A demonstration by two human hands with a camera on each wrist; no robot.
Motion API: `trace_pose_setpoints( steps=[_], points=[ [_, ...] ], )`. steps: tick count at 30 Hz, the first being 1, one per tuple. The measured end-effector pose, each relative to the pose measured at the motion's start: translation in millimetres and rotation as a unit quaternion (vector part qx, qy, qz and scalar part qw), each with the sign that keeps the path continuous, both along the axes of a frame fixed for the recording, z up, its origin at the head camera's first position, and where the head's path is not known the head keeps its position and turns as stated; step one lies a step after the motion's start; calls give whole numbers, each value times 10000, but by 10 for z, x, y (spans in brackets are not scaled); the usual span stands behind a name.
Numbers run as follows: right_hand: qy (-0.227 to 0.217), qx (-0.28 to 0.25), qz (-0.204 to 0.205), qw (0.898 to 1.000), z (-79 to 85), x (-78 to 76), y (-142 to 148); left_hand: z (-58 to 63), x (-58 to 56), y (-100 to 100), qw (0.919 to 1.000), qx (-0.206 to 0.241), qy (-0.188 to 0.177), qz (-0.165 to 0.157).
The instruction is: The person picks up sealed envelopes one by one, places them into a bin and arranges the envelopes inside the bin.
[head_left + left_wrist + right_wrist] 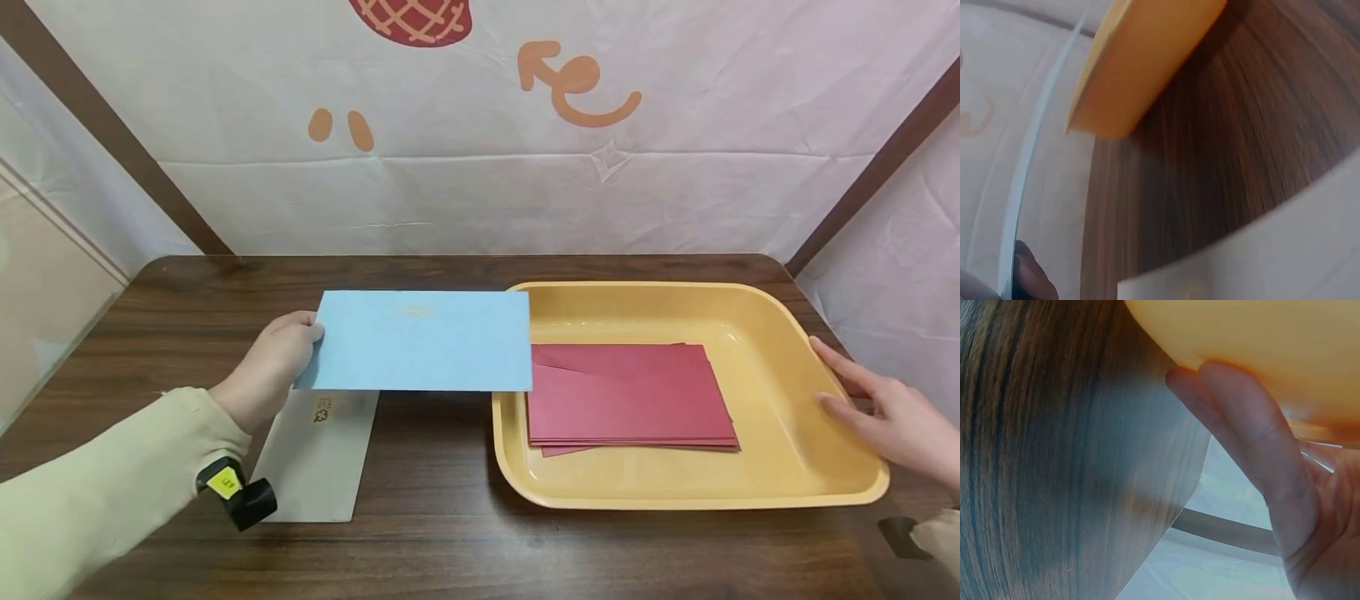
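I see L hand pinching blue envelope above bench; R hand fingers straight, flat against yellow tray rim.

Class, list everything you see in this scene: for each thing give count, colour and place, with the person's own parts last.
blue envelope: one, light blue, held above the table, right end over the tray's left rim
red envelopes: a stack, count unclear, dark red, inside the tray
tray: one, yellow, right half of table
grey envelope: one, pale grey, flat on table, left
table: one, dark wood
left hand: holds blue envelope's left end
right hand: fingers straight on tray's right rim
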State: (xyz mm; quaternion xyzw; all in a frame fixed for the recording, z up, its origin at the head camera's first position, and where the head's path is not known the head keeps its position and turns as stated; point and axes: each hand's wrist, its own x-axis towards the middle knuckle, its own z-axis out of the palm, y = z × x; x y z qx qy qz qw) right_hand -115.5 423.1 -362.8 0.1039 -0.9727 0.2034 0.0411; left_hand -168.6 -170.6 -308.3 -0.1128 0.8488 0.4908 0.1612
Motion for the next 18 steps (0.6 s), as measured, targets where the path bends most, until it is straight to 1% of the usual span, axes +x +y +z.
trace_pose_setpoints(
  steps=[5,8,13,18],
  points=[
    [19,2,19,10000,-4,-3,9,11,45,197,9993,209,72,-300],
    [30,-10,33,10000,-6,-5,10,15,62,287,9977,351,209,-534],
    [48,-38,53,10000,-1,-4,10,31,42,415,9924,596,467,-967],
    [77,-69,68,9999,-5,-2,11,38,22,515,9845,765,650,-1439]
  ],
)
